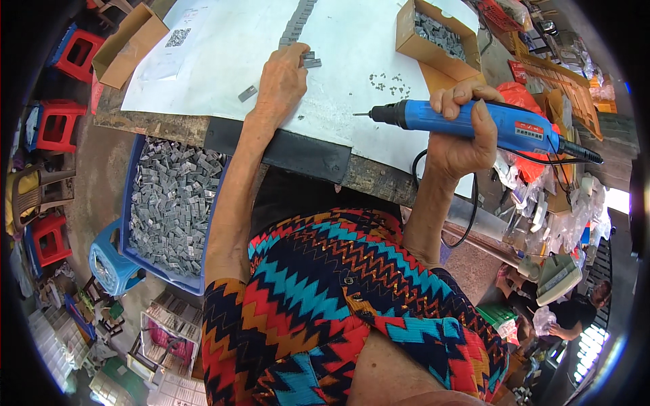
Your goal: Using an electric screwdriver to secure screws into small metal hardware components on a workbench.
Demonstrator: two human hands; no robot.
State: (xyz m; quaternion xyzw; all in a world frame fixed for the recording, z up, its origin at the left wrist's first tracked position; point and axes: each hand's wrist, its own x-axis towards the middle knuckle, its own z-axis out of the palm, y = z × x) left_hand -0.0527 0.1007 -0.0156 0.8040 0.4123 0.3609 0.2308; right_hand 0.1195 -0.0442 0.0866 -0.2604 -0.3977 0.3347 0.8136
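My right hand (467, 125) is wrapped round a blue electric screwdriver (447, 123), held level over the right part of the table with its thin bit pointing left. A black cord runs from its rear end. My left hand (281, 78) rests on the white sheet (217, 74), fingers bent down at the near end of a long row of small grey metal pieces (296, 26). What lies under those fingertips is hidden. Beside them are a few loose grey pieces (311, 63), and one more piece (248, 93) lies left of my wrist. Tiny screws (391, 86) are scattered near the screwdriver's tip.
An open cardboard box (467, 66) of grey pieces stands at the back right; another cardboard box (139, 44) sits at the left edge. Below the table, a blue bin (126, 203) is full of grey pieces. Red stools (57, 127) stand left. Another person (575, 311) is at far right.
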